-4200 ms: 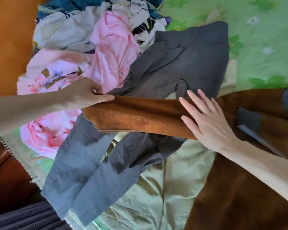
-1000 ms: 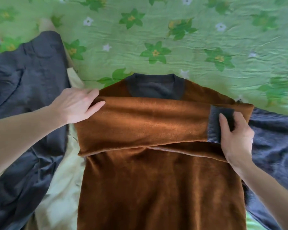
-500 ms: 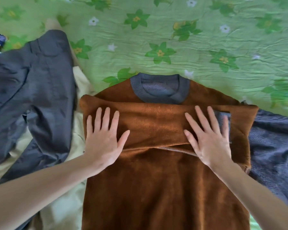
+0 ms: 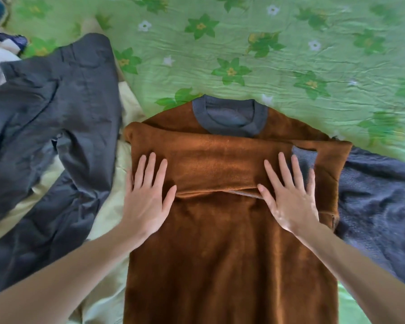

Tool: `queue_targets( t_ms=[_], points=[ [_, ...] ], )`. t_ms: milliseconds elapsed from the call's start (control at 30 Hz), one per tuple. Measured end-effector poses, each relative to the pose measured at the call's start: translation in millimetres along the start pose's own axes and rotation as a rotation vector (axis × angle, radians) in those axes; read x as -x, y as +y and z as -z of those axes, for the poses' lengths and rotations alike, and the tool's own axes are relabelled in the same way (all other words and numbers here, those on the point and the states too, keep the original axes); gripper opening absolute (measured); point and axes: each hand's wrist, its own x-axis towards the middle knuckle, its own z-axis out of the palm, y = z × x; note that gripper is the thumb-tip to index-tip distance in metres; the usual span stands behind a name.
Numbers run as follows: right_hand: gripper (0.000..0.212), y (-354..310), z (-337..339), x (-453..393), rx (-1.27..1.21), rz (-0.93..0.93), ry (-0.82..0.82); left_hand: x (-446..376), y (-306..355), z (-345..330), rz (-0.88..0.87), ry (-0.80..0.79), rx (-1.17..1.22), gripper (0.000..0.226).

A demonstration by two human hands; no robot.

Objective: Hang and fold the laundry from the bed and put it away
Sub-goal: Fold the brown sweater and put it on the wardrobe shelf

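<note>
Brown fleece sweater [image 4: 220, 253] lies flat at the centre of the view, hem toward 6 o'clock, grey ribbed collar [image 4: 229, 120] toward 12 o'clock. Both sleeves are folded across the chest in a horizontal band; a grey cuff [image 4: 305, 157] shows at the band's 3 o'clock end.

Left hand [image 4: 147, 197] rests palm down on the band's 9 o'clock end, fingers straight and spread, gripping nothing. Right hand [image 4: 290, 197] lies flat likewise on the 3 o'clock end, fingers extended, their tips touching the cuff; no cloth is pinched.

At 9 o'clock of the sweater, dark grey trousers [image 4: 52, 118] lie crumpled over a pale yellow-green garment [image 4: 108, 230], which touches the sweater's edge. At 3 o'clock, a dark blue-grey knit garment [image 4: 379, 206] lies against the sweater.

From 12 to 2 o'clock, beyond the collar, the green floral bedsheet [image 4: 267, 54] is wrinkled. At 10 o'clock, far corner, patterned laundry [image 4: 0, 43] is partly visible.
</note>
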Motion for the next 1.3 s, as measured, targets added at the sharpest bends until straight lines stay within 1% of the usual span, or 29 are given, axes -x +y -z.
queue_targets(
  t_ms=[67, 133, 267, 333, 400, 433, 500, 567, 633, 700, 833, 900, 967, 1000, 1067, 1100, 1133, 1167, 1200, 1233, 1267, 1300],
  points=[
    [0.069, -7, -10, 28, -0.016, 0.033, 0.005, 29, 5, -7, 0.029, -0.019, 0.033, 0.072],
    [0.07, -7, -23, 47, -0.029, 0.057, -0.007, 54, 5, -14, 0.013, -0.034, 0.026, 0.073],
    [0.072, -2, -35, 45, -0.056, 0.066, -0.039, 69, 3, -18, 0.008, -0.009, 0.013, 0.07],
    [0.072, -3, -31, 44, -0.06, 0.07, -0.039, 69, 9, -18, 0.067, -0.004, 0.025, 0.069],
    [0.069, -6, -28, 55, -0.071, 0.065, -0.011, 80, 18, -19, 0.15, -0.011, 0.05, 0.066],
    [0.066, -8, -27, 65, -0.088, 0.076, 0.014, 87, 22, -18, 0.162, -0.01, 0.051, 0.064],
    [0.061, -13, -23, 92, -0.148, 0.141, 0.053, 107, 28, -14, 0.139, -0.023, 0.04, 0.065],
    [0.056, -17, -24, 129, -0.2, 0.243, 0.073, 137, 30, -11, 0.071, -0.046, -0.018, 0.063],
    [0.054, -17, -31, 170, -0.229, 0.321, 0.052, 171, 33, -14, 0.042, -0.048, -0.038, 0.057],
    [0.056, -7, -42, 210, -0.196, 0.323, -0.003, 203, 35, -18, 0.062, -0.044, -0.001, 0.057],
    [0.066, 27, -55, 268, -0.121, 0.169, -0.035, 249, 35, -22, 0.095, -0.045, 0.069, 0.059],
    [0.066, 32, -58, 289, -0.149, 0.066, -0.014, 263, 38, -21, 0.142, -0.048, 0.121, 0.061],
    [0.065, 28, -58, 309, -0.221, -0.078, 0.015, 272, 42, -17, 0.239, -0.032, 0.157, 0.065],
    [0.065, 23, -55, 320, -0.274, -0.175, 0.025, 277, 44, -14, 0.304, -0.014, 0.182, 0.066],
    [0.07, 15, -52, 339, -0.446, -0.441, 0.041, 288, 49, -8, 0.448, 0.002, 0.299, 0.066],
    [0.074, 10, -49, 344, -0.577, -0.602, 0.031, 293, 50, -5, 0.527, -0.027, 0.399, 0.065],
    [0.072, 4, -45, 346, -0.705, -0.744, 0.005, 296, 51, -3, 0.614, -0.083, 0.488, 0.063],
    [0.064, -1, -43, 348, -0.798, -0.828, -0.056, 301, 52, -1, 0.678, -0.147, 0.526, 0.057],
    [0.052, -5, -40, 351, -0.83, -0.828, -0.136, 305, 53, 0, 0.697, -0.19, 0.533, 0.051],
    [0.041, -6, -37, 355, -0.834, -0.786, -0.183, 311, 53, 2, 0.68, -0.206, 0.547, 0.046],
    [0.035, -5, -34, 359, -0.827, -0.752, -0.171, 315, 51, 4, 0.669, -0.195, 0.607, 0.042],
    [0.032, -1, -29, 363, -0.828, -0.734, -0.11, 318, 47, 7, 0.674, -0.165, 0.709, 0.038]
  ],
)
